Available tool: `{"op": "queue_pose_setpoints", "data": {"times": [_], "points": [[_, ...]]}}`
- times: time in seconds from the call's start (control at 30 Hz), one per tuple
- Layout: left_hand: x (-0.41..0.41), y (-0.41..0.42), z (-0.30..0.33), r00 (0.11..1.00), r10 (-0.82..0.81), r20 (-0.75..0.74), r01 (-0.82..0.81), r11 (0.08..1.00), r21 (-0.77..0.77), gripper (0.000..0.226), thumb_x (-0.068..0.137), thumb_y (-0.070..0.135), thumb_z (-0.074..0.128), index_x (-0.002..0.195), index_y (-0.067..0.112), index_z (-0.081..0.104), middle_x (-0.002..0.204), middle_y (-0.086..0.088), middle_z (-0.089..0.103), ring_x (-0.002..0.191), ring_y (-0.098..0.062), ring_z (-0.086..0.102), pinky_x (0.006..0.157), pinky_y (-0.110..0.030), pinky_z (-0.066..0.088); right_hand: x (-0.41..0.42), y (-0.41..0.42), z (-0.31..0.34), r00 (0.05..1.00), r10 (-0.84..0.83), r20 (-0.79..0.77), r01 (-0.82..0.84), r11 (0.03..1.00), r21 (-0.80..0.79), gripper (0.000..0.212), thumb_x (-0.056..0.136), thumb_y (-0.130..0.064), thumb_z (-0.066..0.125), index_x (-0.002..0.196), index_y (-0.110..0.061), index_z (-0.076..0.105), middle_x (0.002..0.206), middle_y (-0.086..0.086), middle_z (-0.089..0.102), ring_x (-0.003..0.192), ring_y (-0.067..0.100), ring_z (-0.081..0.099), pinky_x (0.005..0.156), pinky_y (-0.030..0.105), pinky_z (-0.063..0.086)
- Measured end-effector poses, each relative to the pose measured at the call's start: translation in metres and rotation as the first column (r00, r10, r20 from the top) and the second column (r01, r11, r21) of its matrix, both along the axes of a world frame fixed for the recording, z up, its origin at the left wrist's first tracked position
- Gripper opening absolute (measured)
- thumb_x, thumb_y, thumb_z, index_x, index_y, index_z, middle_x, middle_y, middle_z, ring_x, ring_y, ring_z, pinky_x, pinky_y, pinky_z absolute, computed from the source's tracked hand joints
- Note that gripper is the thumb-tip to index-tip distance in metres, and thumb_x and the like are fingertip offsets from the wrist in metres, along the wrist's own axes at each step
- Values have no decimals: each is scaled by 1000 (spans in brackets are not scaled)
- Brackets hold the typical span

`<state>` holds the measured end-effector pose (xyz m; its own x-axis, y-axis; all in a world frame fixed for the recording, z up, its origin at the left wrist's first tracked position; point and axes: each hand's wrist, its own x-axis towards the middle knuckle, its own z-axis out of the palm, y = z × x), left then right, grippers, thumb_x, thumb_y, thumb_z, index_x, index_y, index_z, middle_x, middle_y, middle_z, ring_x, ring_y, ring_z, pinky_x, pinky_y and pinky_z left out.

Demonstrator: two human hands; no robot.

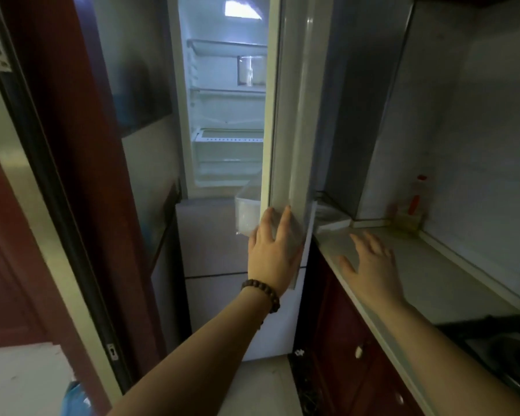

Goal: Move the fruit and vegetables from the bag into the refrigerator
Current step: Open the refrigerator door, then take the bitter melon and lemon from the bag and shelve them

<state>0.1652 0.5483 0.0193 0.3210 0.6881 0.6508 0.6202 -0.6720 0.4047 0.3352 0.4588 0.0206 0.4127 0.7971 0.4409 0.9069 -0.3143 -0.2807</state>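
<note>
Left hand [272,250]: fingers flat against refrigerator door [285,115] edge, gripping nothing.
Right hand [370,262]: spread, empty, over bench [433,280].
Tip: swing door fully wide.

White refrigerator [225,115] stands open, lit, shelves bare.

The half-open white refrigerator door [278,115] hides the right part of the lit interior, cutting off its glass shelves [227,46] and a clear container [251,70] whose contents cannot be made out. The left hand [272,250] covers the door's lower edge; its fingertips blur against a translucent door bin [246,208]. At the far right of the pale table [427,265], a small red-capped bottle [415,202] is too blurred to identify. A dark round pan [511,358] is cut by the right edge, a blue object [75,400] by the bottom edge.
</note>
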Motion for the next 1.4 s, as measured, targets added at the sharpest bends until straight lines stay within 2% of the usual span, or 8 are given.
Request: {"op": "queue_pose_setpoints", "data": {"times": [0.13,0.2,0.33,0.43,0.57,0.83,1.23,1.4], "points": [[12,-7,0,980,-185,-72,193,972,134,71,82,41,63,142,25,29,146,-7,33,129,-27,40,108,-46,32,20,-23,12,996,-78,-38,80,996,34,57,92,-37,51,143,-14,36,152,14,28,142,29,20,114,49,19],[17,-3,1,976,-197,-98,210,966,149,75,82,47,61,144,22,26,148,-5,33,132,-24,37,110,-43,27,30,-34,15,992,-117,-54,119,992,33,58,93,-37,50,144,-15,35,153,14,26,143,29,18,115,49,18],[28,18,4,978,-118,-170,130,990,59,80,85,56,51,147,19,19,154,-6,22,141,-23,19,115,-41,14,45,-59,14,974,-200,-108,204,978,31,58,94,-39,49,145,-18,31,154,12,23,143,29,16,115,50,19],[42,25,2,944,-161,-288,167,986,-5,78,88,55,46,149,17,14,156,-4,16,144,-22,9,118,-40,9,53,-76,9,953,-262,-150,267,964,8,59,94,-39,47,146,-20,28,156,9,19,143,27,13,115,50,19],[70,14,4,907,-265,-326,277,961,-10,75,89,48,47,149,19,14,157,-2,15,144,-21,8,118,-41,11,64,-92,5,930,-335,-150,335,942,-25,59,95,-37,47,147,-19,26,157,10,17,144,26,12,116,49,18],[131,-3,18,778,-398,-486,420,905,-67,87,84,49,52,150,19,5,159,4,3,145,-17,-1,117,-44,11,79,-114,2,895,-419,-153,417,908,-44,59,95,-39,45,147,-21,24,158,8,12,146,24,5,117,49,13],[194,-12,31,667,-476,-574,459,869,-187,103,76,52,61,149,25,-5,158,9,-6,145,-16,-6,115,-50,13,98,-123,7,860,-491,-138,492,870,-34,57,95,-37,46,147,-22,26,158,8,13,146,23,3,119,46,6],[204,-11,30,655,-483,-581,465,864,-194,103,74,52,61,149,27,-5,157,10,-9,144,-15,-7,113,-51,13,102,-123,1,848,-511,-138,511,859,-41,58,94,-37,47,147,-22,27,158,8,15,146,24,5,118,47,12]]}}
